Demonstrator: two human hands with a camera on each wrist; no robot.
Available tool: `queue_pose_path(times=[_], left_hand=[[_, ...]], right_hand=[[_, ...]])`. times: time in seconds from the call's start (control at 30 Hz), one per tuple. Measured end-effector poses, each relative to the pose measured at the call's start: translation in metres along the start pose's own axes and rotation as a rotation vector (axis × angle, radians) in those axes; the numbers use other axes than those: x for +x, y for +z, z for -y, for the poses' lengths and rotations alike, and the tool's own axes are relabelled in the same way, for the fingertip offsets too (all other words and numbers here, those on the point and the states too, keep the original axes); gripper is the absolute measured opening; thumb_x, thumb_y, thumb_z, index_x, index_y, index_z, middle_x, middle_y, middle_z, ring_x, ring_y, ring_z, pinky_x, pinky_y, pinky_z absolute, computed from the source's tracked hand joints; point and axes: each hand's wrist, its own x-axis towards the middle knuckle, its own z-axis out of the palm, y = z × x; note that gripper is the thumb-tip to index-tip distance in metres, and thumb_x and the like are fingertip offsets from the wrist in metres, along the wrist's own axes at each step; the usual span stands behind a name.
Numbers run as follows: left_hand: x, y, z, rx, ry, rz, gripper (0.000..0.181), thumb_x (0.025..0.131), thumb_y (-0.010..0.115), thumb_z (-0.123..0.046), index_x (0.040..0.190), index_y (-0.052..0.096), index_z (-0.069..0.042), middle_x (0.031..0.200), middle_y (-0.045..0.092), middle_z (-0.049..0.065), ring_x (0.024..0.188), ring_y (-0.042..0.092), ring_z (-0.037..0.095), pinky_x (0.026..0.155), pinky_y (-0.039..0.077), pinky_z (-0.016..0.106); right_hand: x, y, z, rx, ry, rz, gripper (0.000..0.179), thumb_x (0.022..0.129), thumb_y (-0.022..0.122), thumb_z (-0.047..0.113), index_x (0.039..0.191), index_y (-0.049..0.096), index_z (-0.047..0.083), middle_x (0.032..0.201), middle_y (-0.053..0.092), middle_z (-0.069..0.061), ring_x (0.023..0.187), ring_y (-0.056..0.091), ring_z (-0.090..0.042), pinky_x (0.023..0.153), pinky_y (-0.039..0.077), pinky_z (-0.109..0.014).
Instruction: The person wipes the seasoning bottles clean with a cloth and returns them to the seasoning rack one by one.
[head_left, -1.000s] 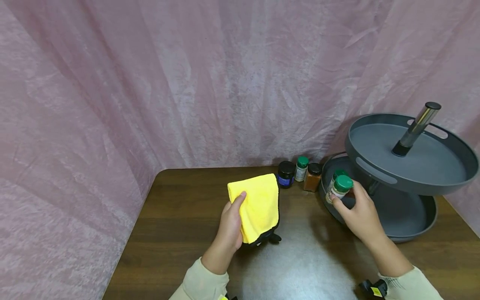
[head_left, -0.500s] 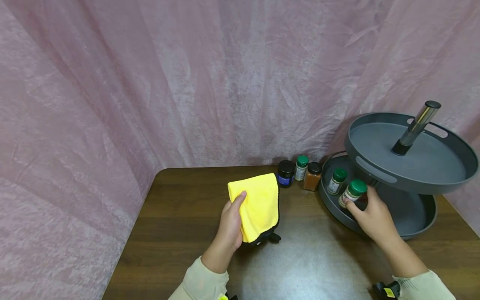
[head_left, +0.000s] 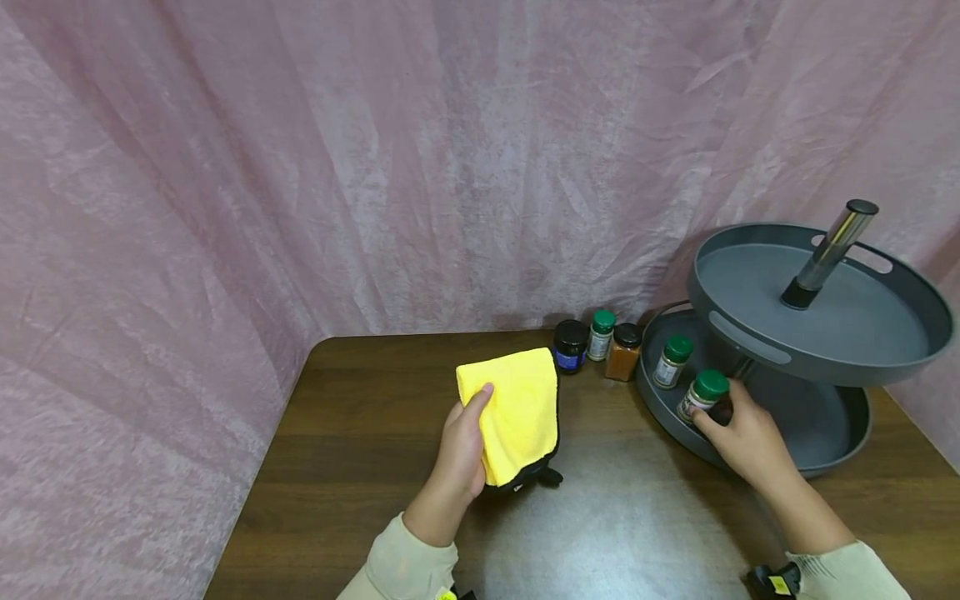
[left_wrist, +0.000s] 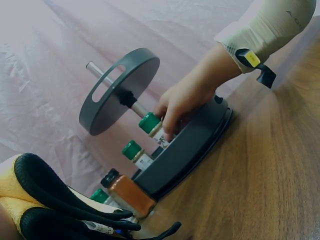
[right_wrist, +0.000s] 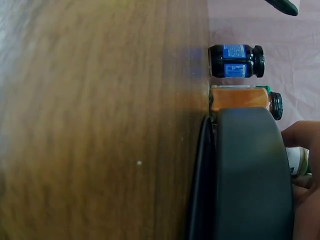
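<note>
In the head view my left hand [head_left: 459, 450] grips a folded yellow cloth [head_left: 517, 417] with black edging, thumb on top, held over the table. My right hand [head_left: 750, 437] pinches a green-capped spice jar [head_left: 709, 386] between thumb and fingers. That jar stands low inside the bottom tier of a grey two-tier round tray [head_left: 825, 462], near its front left rim. Just behind it, a second green-capped jar [head_left: 672, 362] stands on the same tier. From the left wrist view, my right hand [left_wrist: 187, 100] reaches over the tray's rim with fingers around the jar [left_wrist: 154, 127].
Left of the tray, along the table's back edge, stand a dark jar with a blue label [head_left: 572, 346], a green-capped jar [head_left: 601, 335] and an orange-brown spice jar [head_left: 624, 353]. The upper tier [head_left: 765, 275] overhangs the lower one, with a metal post [head_left: 836, 250] through it.
My right hand has moved right with its jar, over the lower tier, then slightly down, and the second jar has come into fuller view. My left hand and the cloth have stayed put.
</note>
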Motion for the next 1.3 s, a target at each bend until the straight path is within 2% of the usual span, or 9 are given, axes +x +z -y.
queue_pose_path(times=[0.23, 0.67, 0.87, 1.07, 1.3], left_hand=[[0.0, 0.0, 0.0, -0.001, -0.002, 0.002, 0.047, 0.102, 0.055, -0.042, 0.133, 0.048, -0.007, 0.11, 0.067, 0.002, 0.097, 0.068, 0.015, 0.082, 0.056, 0.032], [0.001, 0.0, 0.001, -0.013, 0.004, 0.002, 0.048, 0.102, 0.055, -0.042, 0.133, 0.048, -0.006, 0.11, 0.067, 0.002, 0.097, 0.068, 0.015, 0.082, 0.057, 0.032], [0.0, 0.0, 0.0, -0.014, -0.009, 0.0, 0.047, 0.102, 0.054, -0.042, 0.134, 0.048, -0.009, 0.112, 0.066, 0.002, 0.1, 0.068, 0.016, 0.083, 0.057, 0.033], [0.0, 0.0, -0.001, -0.004, -0.005, -0.002, 0.047, 0.102, 0.054, -0.043, 0.134, 0.048, -0.008, 0.111, 0.066, 0.002, 0.099, 0.068, 0.015, 0.083, 0.057, 0.033], [0.0, 0.0, -0.001, 0.0, -0.001, 0.005, 0.048, 0.102, 0.053, -0.044, 0.134, 0.047, -0.008, 0.112, 0.066, 0.002, 0.1, 0.067, 0.016, 0.083, 0.056, 0.033]], right_hand=[[0.001, 0.003, -0.001, -0.002, 0.011, 0.034, 0.054, 0.095, 0.066, 0.025, 0.131, 0.045, -0.01, 0.108, 0.065, -0.036, 0.097, 0.065, -0.051, 0.078, 0.052, -0.062], [0.012, 0.004, 0.006, -0.004, 0.072, 0.138, 0.059, 0.1, 0.06, 0.025, 0.136, 0.036, -0.015, 0.116, 0.06, -0.043, 0.102, 0.064, -0.055, 0.08, 0.053, -0.062], [0.02, 0.007, 0.011, -0.007, 0.077, 0.138, 0.059, 0.1, 0.06, 0.026, 0.135, 0.036, -0.016, 0.112, 0.061, -0.041, 0.098, 0.064, -0.053, 0.077, 0.052, -0.06], [0.032, 0.011, 0.014, -0.023, 0.076, 0.14, 0.06, 0.101, 0.059, 0.028, 0.134, 0.036, -0.017, 0.116, 0.058, -0.042, 0.105, 0.059, -0.059, 0.081, 0.048, -0.064], [0.046, 0.016, 0.014, -0.011, 0.09, 0.157, 0.056, 0.102, 0.057, 0.026, 0.134, 0.036, -0.015, 0.114, 0.059, -0.039, 0.102, 0.061, -0.052, 0.078, 0.05, -0.058]])
